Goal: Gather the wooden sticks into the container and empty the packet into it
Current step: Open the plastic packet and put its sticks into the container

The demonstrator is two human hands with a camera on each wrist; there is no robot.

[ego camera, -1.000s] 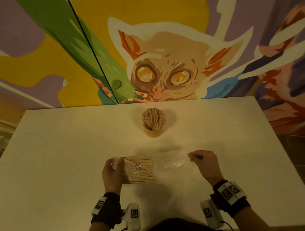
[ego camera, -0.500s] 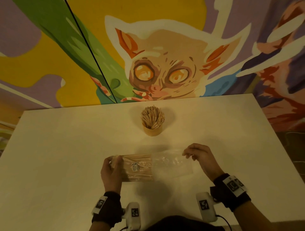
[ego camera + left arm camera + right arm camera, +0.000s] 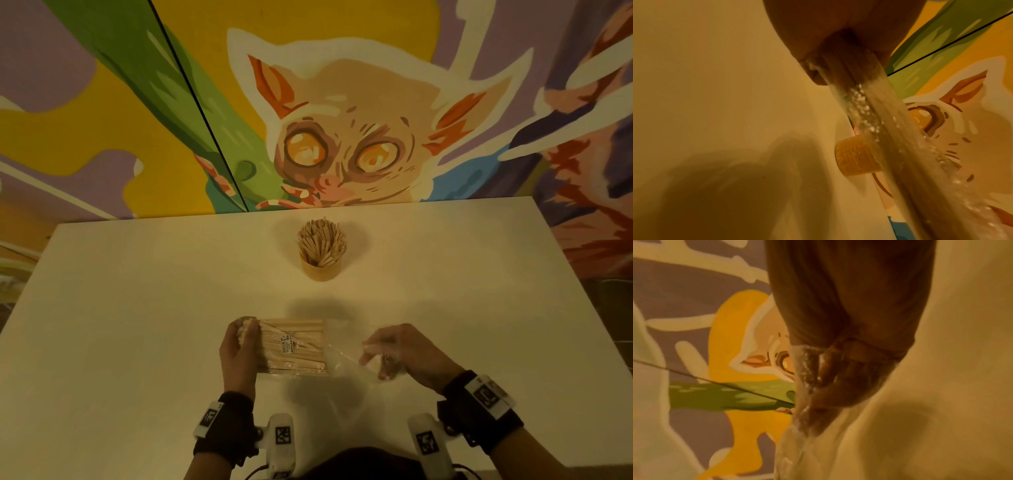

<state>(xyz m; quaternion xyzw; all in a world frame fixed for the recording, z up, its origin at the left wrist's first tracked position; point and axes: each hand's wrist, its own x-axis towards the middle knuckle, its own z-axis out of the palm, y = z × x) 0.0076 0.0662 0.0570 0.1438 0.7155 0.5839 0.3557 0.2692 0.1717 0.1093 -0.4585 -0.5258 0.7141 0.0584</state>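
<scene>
A clear plastic packet (image 3: 298, 349) of wooden sticks hangs lifted just above the white table (image 3: 137, 325), lying sideways between my hands. My left hand (image 3: 239, 346) grips its left end, where the sticks are bunched; the left wrist view shows the packet (image 3: 879, 129) running away from my palm. My right hand (image 3: 387, 356) pinches the empty, crumpled right end of the packet (image 3: 803, 386). Farther back at the table's middle stands a round wooden container (image 3: 321, 269) crammed with upright sticks (image 3: 321, 241). The container (image 3: 855, 159) also shows beside the packet in the left wrist view.
A painted mural wall (image 3: 342, 137) rises directly behind the table's far edge. The table's right edge (image 3: 589, 308) lies close to my right hand. Bare tabletop lies left and right of the container.
My right hand has slid nearer along the packet's loose end and bunched the plastic. The packet has come up off the table. My left hand keeps its grip.
</scene>
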